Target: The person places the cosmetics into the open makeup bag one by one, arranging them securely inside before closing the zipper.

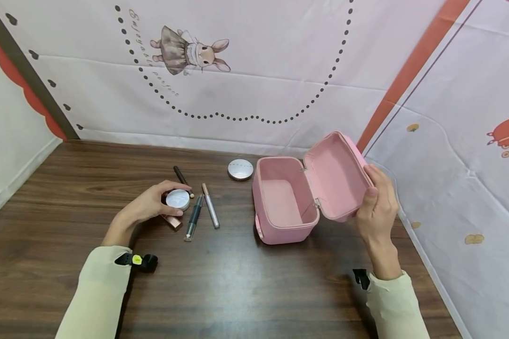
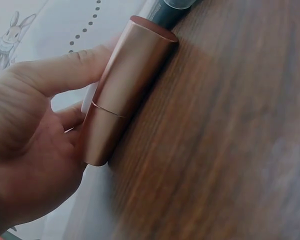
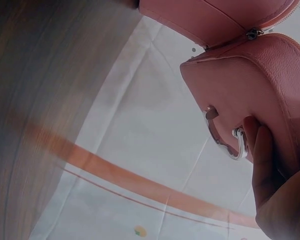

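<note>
My left hand (image 1: 150, 202) pinches a small round compact (image 1: 178, 200) with a pale shiny top, thumb on the near side and fingers on the far side. Just under it lies a rose-gold lipstick tube (image 1: 172, 221), whose length shows in the left wrist view (image 2: 132, 75). At the right, my right hand (image 1: 378, 205) grips the outer edge of the raised lid (image 1: 337, 176) of a pink makeup case (image 1: 286, 233). The case stands open, and its pink inside shows no contents. In the right wrist view, fingers rest on the lid beside its metal-ringed handle (image 3: 225, 142).
A second round compact (image 1: 240, 170) lies left of the case. Between the left hand and the case are a dark clear-ended pen (image 1: 194, 217) and a silver pen (image 1: 210, 207); a black pencil (image 1: 180, 175) lies behind. Printed cloth (image 1: 254, 84) rises along the table's back edge.
</note>
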### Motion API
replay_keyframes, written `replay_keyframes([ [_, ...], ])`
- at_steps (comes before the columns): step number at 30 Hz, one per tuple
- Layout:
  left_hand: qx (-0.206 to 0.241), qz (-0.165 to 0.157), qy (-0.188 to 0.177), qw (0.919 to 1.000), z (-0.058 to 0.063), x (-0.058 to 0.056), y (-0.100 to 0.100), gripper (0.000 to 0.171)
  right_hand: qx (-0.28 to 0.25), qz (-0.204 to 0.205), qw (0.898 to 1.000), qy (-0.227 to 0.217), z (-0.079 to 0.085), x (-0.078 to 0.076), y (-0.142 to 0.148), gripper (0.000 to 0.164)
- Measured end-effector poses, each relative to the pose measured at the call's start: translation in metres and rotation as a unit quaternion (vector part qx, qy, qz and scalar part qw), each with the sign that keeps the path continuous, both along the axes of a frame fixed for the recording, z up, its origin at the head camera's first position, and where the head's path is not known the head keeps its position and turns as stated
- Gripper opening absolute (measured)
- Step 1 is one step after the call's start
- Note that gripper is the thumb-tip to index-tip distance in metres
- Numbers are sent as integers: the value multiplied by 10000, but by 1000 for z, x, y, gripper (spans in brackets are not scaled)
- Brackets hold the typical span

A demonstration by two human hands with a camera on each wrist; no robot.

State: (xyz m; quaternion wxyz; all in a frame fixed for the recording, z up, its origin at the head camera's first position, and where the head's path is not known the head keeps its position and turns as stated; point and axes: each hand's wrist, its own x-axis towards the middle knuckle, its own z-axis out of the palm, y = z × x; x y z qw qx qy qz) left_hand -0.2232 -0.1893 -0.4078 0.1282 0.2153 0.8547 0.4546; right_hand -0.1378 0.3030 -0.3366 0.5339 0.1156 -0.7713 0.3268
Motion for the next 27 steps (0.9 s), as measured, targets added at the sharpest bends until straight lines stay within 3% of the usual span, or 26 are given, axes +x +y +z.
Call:
replay_keyframes([
  [13,-198,148,27,9997,-3,-2,-1,68,88,49,9997,-212,1,3,2,62],
  [27,-129,261,-53,9996,0,0,0,64,77,57,9997,-215,1,3,1,62],
])
